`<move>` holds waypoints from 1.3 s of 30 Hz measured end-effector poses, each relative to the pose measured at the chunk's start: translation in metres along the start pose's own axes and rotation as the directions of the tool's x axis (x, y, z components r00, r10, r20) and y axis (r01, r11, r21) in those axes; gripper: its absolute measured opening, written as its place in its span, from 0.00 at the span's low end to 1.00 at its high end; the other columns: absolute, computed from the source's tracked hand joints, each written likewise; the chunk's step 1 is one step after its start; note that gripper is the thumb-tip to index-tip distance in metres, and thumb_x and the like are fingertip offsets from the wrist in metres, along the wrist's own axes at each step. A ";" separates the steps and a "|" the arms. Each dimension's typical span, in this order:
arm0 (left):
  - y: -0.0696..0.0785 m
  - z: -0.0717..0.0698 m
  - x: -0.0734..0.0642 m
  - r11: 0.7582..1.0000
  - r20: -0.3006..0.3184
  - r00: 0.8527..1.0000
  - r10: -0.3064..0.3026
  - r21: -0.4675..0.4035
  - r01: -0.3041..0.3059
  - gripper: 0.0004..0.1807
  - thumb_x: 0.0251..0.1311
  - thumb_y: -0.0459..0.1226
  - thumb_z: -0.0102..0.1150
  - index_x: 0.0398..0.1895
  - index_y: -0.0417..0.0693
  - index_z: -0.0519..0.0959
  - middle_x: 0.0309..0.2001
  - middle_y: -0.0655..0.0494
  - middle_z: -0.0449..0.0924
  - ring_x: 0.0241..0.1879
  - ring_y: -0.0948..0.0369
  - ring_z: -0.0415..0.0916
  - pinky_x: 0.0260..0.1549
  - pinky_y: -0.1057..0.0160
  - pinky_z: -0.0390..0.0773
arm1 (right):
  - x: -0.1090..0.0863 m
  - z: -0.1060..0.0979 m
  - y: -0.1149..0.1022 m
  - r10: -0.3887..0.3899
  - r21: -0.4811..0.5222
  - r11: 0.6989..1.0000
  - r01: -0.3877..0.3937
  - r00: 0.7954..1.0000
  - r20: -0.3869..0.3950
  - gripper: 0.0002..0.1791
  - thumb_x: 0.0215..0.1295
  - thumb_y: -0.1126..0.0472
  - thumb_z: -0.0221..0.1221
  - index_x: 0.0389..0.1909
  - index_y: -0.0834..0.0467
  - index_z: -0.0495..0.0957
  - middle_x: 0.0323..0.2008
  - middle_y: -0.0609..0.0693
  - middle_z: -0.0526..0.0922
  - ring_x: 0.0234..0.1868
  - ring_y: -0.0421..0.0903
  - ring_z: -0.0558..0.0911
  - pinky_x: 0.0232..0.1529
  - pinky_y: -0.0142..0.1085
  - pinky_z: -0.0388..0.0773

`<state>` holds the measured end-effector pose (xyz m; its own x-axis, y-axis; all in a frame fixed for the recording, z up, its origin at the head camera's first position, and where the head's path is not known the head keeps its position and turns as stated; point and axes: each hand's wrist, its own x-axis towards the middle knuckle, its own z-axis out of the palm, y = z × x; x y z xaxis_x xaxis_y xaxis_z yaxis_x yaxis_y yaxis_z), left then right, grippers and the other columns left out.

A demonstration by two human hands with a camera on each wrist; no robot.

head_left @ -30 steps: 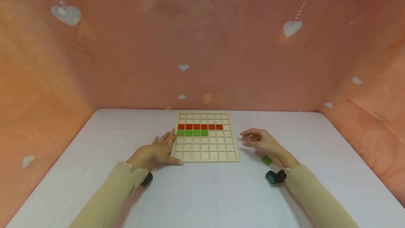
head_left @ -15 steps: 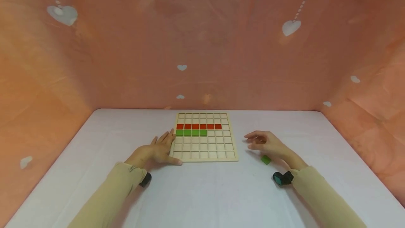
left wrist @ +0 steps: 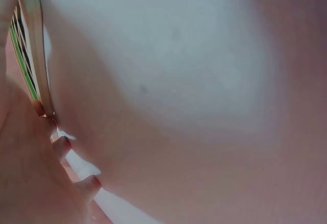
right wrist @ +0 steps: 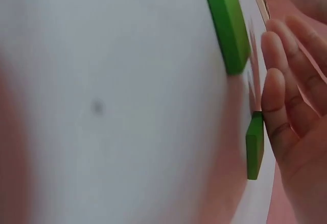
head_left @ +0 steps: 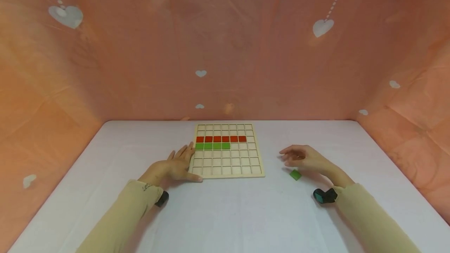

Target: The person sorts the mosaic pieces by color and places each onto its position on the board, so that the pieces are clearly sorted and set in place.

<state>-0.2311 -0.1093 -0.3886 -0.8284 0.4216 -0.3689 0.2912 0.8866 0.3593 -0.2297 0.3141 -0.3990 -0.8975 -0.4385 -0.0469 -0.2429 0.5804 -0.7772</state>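
Note:
A square wooden grid board lies flat on the white table. Several red tiles form one row in it, with several green tiles in the row below. My left hand rests with spread fingers against the board's left edge, thumb at the near left corner. To the right of the board, my right hand hovers with loosely bent fingers and nothing seen in them. Below it lies a loose green tile. The right wrist view also shows a second green tile near the fingers, hidden in the head view.
The white table runs back to a pinkish-orange cloth wall printed with hearts. Similar cloth closes off both sides. A dark wrist camera sits on the right wrist, another on the left.
My right hand has drifted to the right, away from the board and past the loose green tile. The left hand stays at the board's edge. The tiles in the grid are unchanged.

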 end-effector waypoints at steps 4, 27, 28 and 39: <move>-0.001 0.000 0.001 1.000 0.005 1.000 0.000 -0.003 0.000 0.62 0.52 0.61 0.62 0.74 0.34 0.38 0.76 0.39 0.27 0.75 0.43 0.29 0.70 0.37 0.34 | -0.004 -0.005 0.003 -0.011 0.006 1.000 0.011 0.998 0.059 0.21 0.60 0.61 0.64 0.54 0.63 0.77 0.44 0.57 0.84 0.40 0.40 0.81 0.41 0.28 0.77; -0.002 0.001 0.002 1.000 -0.001 1.000 0.014 0.003 -0.014 0.61 0.53 0.60 0.62 0.74 0.32 0.39 0.76 0.38 0.27 0.75 0.41 0.30 0.70 0.36 0.36 | -0.013 -0.025 0.016 -0.032 0.009 0.999 0.031 0.936 0.349 0.27 0.59 0.61 0.64 0.61 0.52 0.73 0.62 0.53 0.73 0.59 0.28 0.69 0.59 0.19 0.62; -0.003 0.001 0.002 1.000 -0.002 1.000 0.014 0.007 -0.014 0.61 0.53 0.60 0.62 0.74 0.32 0.39 0.76 0.38 0.27 0.75 0.41 0.30 0.70 0.36 0.35 | -0.013 -0.025 0.016 -0.037 0.016 0.999 0.034 0.934 0.354 0.27 0.59 0.61 0.63 0.62 0.53 0.73 0.62 0.54 0.73 0.59 0.28 0.69 0.59 0.19 0.62; -0.005 0.001 0.007 1.000 0.003 1.000 0.019 0.016 -0.019 0.61 0.53 0.60 0.62 0.74 0.32 0.39 0.76 0.37 0.27 0.75 0.41 0.30 0.69 0.35 0.35 | -0.013 -0.017 0.018 -0.012 -0.002 1.000 0.013 0.963 0.269 0.20 0.60 0.58 0.64 0.54 0.50 0.78 0.56 0.50 0.76 0.57 0.33 0.71 0.58 0.21 0.64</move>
<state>-0.2376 -0.1108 -0.3938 -0.8211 0.4390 -0.3647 0.3144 0.8812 0.3529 -0.2287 0.3415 -0.4016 -0.7626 -0.6137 -0.2046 -0.2554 0.5763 -0.7763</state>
